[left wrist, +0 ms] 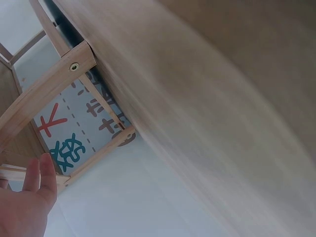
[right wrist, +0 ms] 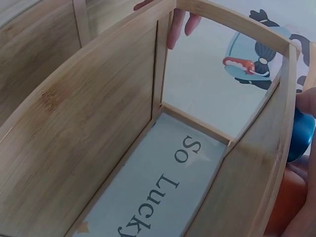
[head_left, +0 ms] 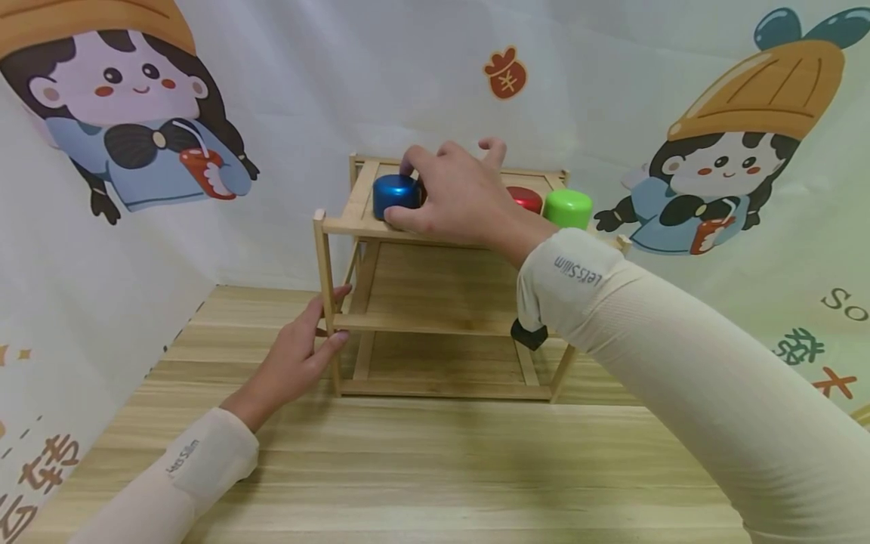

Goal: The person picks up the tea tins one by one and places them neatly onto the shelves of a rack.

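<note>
A light wooden three-tier rack (head_left: 442, 323) stands on the wood-grain table. On its top shelf, my right hand (head_left: 462, 193) holds a small, shiny blue round tin (head_left: 396, 198) near the left end, thumb in front and index finger behind. In the right wrist view the blue tin (right wrist: 301, 134) shows partly beside the shelf edge. Under the right forearm's line sit a red tin (head_left: 525, 199), partly covered, and a bright green tin (head_left: 568, 208). My left hand (head_left: 302, 351) grips the rack's left front post around the middle shelf; its fingers (right wrist: 177, 32) show past the post in the right wrist view.
The middle and bottom shelves lie beneath the tins. A printed cloth backdrop (head_left: 306, 91) with cartoon figures hangs close behind the rack and along the sides. The table (head_left: 435, 461) extends in front. A black wrist device (head_left: 529, 334) hangs below the right cuff.
</note>
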A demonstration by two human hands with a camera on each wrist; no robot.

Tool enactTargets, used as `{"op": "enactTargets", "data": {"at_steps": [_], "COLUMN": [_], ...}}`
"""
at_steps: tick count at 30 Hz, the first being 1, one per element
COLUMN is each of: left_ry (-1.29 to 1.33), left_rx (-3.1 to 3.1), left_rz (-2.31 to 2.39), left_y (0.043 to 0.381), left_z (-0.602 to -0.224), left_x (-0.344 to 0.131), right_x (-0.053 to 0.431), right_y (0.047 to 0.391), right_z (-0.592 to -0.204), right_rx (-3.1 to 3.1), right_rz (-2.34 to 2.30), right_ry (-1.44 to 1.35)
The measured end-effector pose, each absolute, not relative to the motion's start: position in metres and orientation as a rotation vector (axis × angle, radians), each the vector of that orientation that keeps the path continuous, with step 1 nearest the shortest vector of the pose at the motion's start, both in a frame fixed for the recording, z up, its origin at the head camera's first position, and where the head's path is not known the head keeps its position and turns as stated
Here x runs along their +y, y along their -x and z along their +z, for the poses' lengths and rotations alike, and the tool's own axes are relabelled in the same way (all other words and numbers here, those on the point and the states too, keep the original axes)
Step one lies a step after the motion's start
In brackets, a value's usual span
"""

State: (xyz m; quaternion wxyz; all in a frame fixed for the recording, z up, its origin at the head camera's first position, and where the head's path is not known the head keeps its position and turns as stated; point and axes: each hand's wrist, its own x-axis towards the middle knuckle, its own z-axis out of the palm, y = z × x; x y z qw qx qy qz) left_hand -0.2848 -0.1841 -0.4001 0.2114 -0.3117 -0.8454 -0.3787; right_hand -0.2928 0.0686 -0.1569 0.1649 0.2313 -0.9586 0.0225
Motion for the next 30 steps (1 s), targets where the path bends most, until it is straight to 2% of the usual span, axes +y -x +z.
{"op": "enactTargets", "data": {"at_steps": [17, 30], "left_ry": [0.869, 0.881], "left_rx": [-2.346, -2.340], "left_rz": [-1.050, -1.058], "left_y": [0.285, 0.285], "left_z": [-0.400, -0.399], "left_x": [-0.184, -0.185], "right_x": [0.074, 0.132], "right_y": [0.290, 0.262], "right_z": [-0.158, -0.159], "right_rx": [-2.661, -2.384], "right_rz": [0.117, 0.413], "right_ry": [-0.650, -0.591]}}
